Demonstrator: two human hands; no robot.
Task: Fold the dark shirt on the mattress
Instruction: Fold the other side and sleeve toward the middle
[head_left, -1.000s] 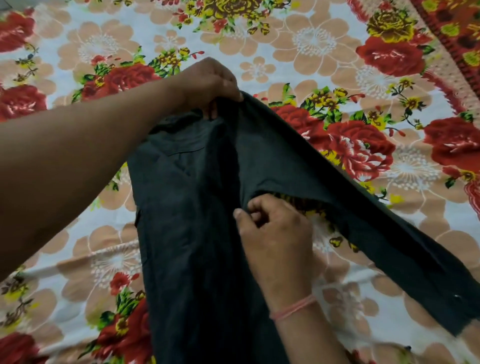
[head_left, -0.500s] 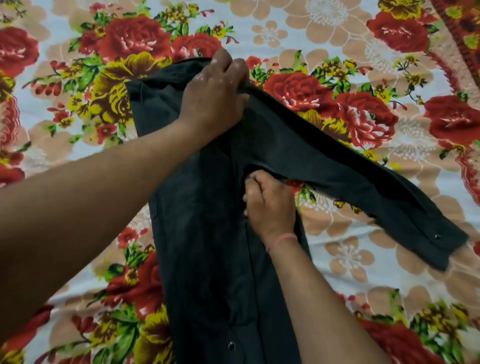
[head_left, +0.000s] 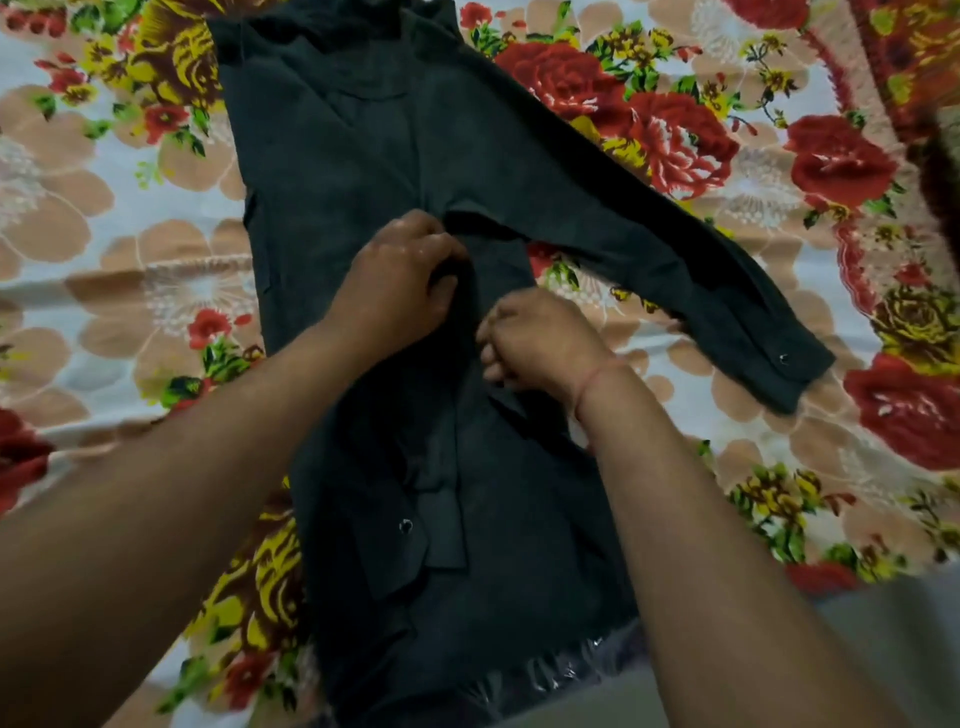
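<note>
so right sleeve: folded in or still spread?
Spread. The sleeve lies stretched diagonally across the floral sheet, cuff clear of the shirt body.

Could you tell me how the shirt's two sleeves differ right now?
The right sleeve stretches out diagonally over the floral sheet, its cuff clear of the shirt body. The left sleeve lies folded onto the body, its cuff pointing toward the hem. Both are dark, with a snap at the cuff.

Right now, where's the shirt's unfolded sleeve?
Head view, right side: the sleeve lies stretched diagonally across the floral sheet, cuff lower right, beyond the right hand.
</note>
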